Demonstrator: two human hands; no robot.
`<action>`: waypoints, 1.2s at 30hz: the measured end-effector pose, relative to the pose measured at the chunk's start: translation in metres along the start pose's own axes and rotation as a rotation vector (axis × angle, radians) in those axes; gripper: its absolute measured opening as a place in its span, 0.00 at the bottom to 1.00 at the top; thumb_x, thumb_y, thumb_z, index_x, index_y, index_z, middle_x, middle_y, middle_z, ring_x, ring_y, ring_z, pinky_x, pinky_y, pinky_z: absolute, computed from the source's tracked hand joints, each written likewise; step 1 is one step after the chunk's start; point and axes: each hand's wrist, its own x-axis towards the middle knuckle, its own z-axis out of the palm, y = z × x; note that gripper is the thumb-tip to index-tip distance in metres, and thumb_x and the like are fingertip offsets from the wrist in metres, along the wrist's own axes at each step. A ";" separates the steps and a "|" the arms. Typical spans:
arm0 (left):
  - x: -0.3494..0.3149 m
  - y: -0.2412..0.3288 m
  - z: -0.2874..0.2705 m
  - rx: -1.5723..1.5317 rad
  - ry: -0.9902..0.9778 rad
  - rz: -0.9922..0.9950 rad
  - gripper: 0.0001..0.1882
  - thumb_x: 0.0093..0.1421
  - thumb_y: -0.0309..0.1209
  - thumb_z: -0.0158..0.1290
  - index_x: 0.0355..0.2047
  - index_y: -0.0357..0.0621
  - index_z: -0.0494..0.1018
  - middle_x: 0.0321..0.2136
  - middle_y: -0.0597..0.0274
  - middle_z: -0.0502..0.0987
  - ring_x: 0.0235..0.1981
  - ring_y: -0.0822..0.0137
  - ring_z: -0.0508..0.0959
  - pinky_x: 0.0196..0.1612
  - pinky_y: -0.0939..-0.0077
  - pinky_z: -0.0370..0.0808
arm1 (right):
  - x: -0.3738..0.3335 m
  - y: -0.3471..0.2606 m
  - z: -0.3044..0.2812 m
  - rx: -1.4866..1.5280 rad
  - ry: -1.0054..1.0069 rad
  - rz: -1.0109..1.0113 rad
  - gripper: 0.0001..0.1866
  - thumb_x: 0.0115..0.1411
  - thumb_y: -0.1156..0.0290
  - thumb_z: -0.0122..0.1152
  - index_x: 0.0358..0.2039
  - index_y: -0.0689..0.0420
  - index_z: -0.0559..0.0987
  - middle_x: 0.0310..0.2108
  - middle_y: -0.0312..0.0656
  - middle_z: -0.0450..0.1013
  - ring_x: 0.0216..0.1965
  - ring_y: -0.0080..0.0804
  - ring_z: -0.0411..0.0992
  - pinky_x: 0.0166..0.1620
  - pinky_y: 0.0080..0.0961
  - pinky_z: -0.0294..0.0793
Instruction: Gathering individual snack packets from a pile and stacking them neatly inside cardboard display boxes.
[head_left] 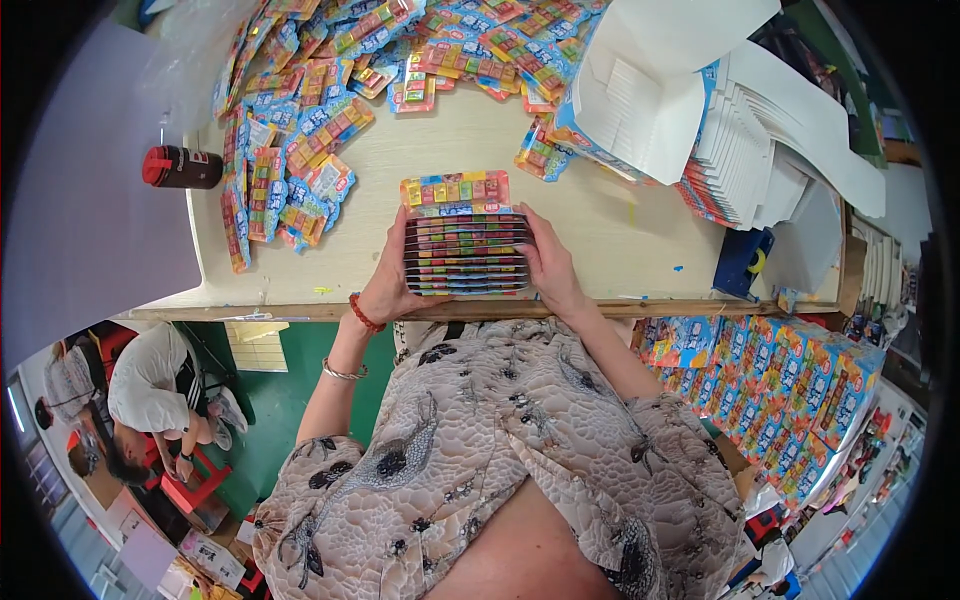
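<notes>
Left hand (pixel 388 283) and right hand (pixel 552 264) close round a stack of colourful packs (pixel 466 255), near edge of the table (pixel 450 140)!
Snug at both ends, but uneven pressure could spill it; beyond lie scattered packs (pixel 328 133) and an open box (pixel 640 105)

Some fingers of the left hand (pixel 385 285) and right hand (pixel 553 270) are hidden by the upright row of flat, multicoloured blister packs (pixel 466 255), whose inner faces are covered by one another and whose exact count cannot be made out. The heap of loose blue, red and yellow packs (pixel 330 130) is cut off by the upper edge, as are the crumpled clear plastic bag (pixel 190 70) and the open white-and-blue cardboard carton (pixel 640 90). The stacked blue-and-orange printed boxes (pixel 770 380) are partly hidden by the tabletop (pixel 440 140). Small coloured scraps (pixel 678 268) are too tiny to be identified.
</notes>
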 end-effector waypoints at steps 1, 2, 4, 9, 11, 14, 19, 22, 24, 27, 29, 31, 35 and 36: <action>-0.001 0.001 0.001 -0.001 0.000 -0.001 0.72 0.40 0.30 0.72 0.67 0.45 0.23 0.62 0.49 0.55 0.62 0.57 0.60 0.64 0.64 0.58 | -0.001 0.000 0.001 -0.020 0.013 -0.035 0.27 0.60 0.80 0.51 0.61 0.59 0.61 0.53 0.54 0.65 0.54 0.52 0.66 0.54 0.36 0.68; -0.001 0.002 0.001 -0.048 0.030 -0.001 0.71 0.39 0.31 0.73 0.67 0.42 0.27 0.62 0.47 0.56 0.62 0.53 0.59 0.64 0.63 0.57 | -0.001 -0.001 0.001 -0.020 0.012 -0.035 0.27 0.60 0.80 0.51 0.61 0.59 0.61 0.53 0.54 0.65 0.54 0.52 0.66 0.54 0.36 0.68; -0.001 0.003 0.003 -0.095 0.059 0.000 0.70 0.37 0.33 0.73 0.67 0.38 0.31 0.61 0.45 0.57 0.62 0.50 0.58 0.64 0.62 0.56 | -0.002 -0.002 0.000 -0.025 0.005 -0.020 0.27 0.60 0.79 0.51 0.61 0.60 0.61 0.54 0.53 0.65 0.54 0.52 0.66 0.54 0.36 0.68; 0.002 0.008 -0.002 0.010 -0.008 0.022 0.77 0.33 0.36 0.75 0.67 0.43 0.23 0.66 0.47 0.48 0.66 0.56 0.54 0.66 0.63 0.54 | -0.002 0.002 0.001 -0.031 0.025 -0.039 0.27 0.61 0.79 0.51 0.61 0.60 0.61 0.54 0.54 0.65 0.54 0.52 0.66 0.54 0.36 0.69; -0.001 0.004 -0.003 0.022 -0.006 0.025 0.78 0.32 0.38 0.76 0.67 0.43 0.23 0.66 0.47 0.48 0.66 0.56 0.53 0.66 0.63 0.54 | -0.002 0.001 0.001 -0.044 0.027 -0.048 0.27 0.61 0.78 0.51 0.61 0.60 0.61 0.54 0.54 0.65 0.54 0.52 0.66 0.54 0.37 0.69; -0.002 0.003 -0.002 0.022 -0.001 0.025 0.78 0.31 0.38 0.76 0.67 0.43 0.24 0.66 0.48 0.47 0.66 0.56 0.53 0.66 0.63 0.54 | -0.002 0.001 0.001 -0.034 0.025 -0.053 0.26 0.62 0.77 0.50 0.61 0.60 0.61 0.54 0.54 0.65 0.54 0.53 0.66 0.54 0.36 0.68; 0.004 0.006 0.000 -0.033 0.069 0.015 0.71 0.31 0.37 0.75 0.67 0.37 0.36 0.60 0.46 0.56 0.61 0.49 0.59 0.64 0.61 0.57 | -0.001 0.005 -0.004 0.337 -0.028 0.114 0.33 0.60 0.79 0.55 0.64 0.59 0.56 0.56 0.50 0.65 0.56 0.41 0.66 0.60 0.33 0.64; 0.005 0.004 0.000 -0.087 0.045 -0.018 0.65 0.34 0.32 0.74 0.66 0.38 0.41 0.58 0.46 0.58 0.60 0.50 0.60 0.64 0.63 0.58 | 0.011 0.010 -0.023 0.337 -0.235 0.118 0.46 0.54 0.67 0.66 0.67 0.57 0.50 0.61 0.48 0.59 0.60 0.40 0.61 0.63 0.36 0.59; 0.005 0.004 -0.001 -0.084 0.035 -0.029 0.64 0.34 0.32 0.74 0.65 0.38 0.43 0.57 0.47 0.59 0.60 0.52 0.61 0.63 0.64 0.59 | 0.020 0.000 -0.034 0.342 -0.326 0.079 0.54 0.48 0.62 0.71 0.68 0.56 0.46 0.62 0.49 0.55 0.62 0.42 0.58 0.64 0.37 0.58; 0.001 0.003 -0.001 -0.123 0.044 -0.045 0.63 0.34 0.32 0.74 0.65 0.37 0.43 0.57 0.49 0.59 0.60 0.54 0.62 0.63 0.64 0.60 | 0.032 -0.039 -0.045 0.082 -0.475 -0.029 0.66 0.37 0.54 0.77 0.68 0.56 0.42 0.64 0.53 0.48 0.64 0.48 0.53 0.65 0.38 0.56; 0.001 0.000 0.000 -0.141 0.034 -0.037 0.63 0.34 0.32 0.74 0.65 0.38 0.43 0.57 0.49 0.59 0.59 0.54 0.62 0.63 0.64 0.60 | 0.028 -0.054 -0.039 -0.316 -0.516 -0.115 0.66 0.34 0.57 0.78 0.68 0.57 0.44 0.60 0.57 0.50 0.62 0.55 0.54 0.63 0.39 0.60; 0.004 0.007 0.001 -0.184 0.027 -0.053 0.64 0.34 0.31 0.74 0.65 0.37 0.43 0.57 0.50 0.59 0.59 0.55 0.63 0.62 0.65 0.62 | 0.022 -0.043 -0.030 -0.321 -0.468 -0.101 0.63 0.35 0.61 0.77 0.67 0.57 0.46 0.59 0.56 0.52 0.60 0.56 0.56 0.61 0.40 0.62; 0.004 0.017 -0.009 -0.182 -0.055 -0.022 0.61 0.33 0.30 0.74 0.63 0.37 0.46 0.56 0.50 0.59 0.58 0.57 0.64 0.61 0.66 0.63 | 0.011 -0.039 -0.025 -0.292 -0.376 -0.131 0.54 0.36 0.69 0.73 0.63 0.58 0.53 0.55 0.54 0.55 0.57 0.55 0.58 0.55 0.40 0.69; 0.005 0.017 -0.009 -0.177 -0.059 -0.015 0.61 0.33 0.30 0.74 0.63 0.37 0.46 0.56 0.50 0.59 0.58 0.57 0.64 0.61 0.66 0.63 | 0.008 -0.037 -0.025 -0.301 -0.367 -0.149 0.53 0.36 0.68 0.73 0.62 0.58 0.54 0.55 0.54 0.55 0.58 0.54 0.58 0.55 0.40 0.69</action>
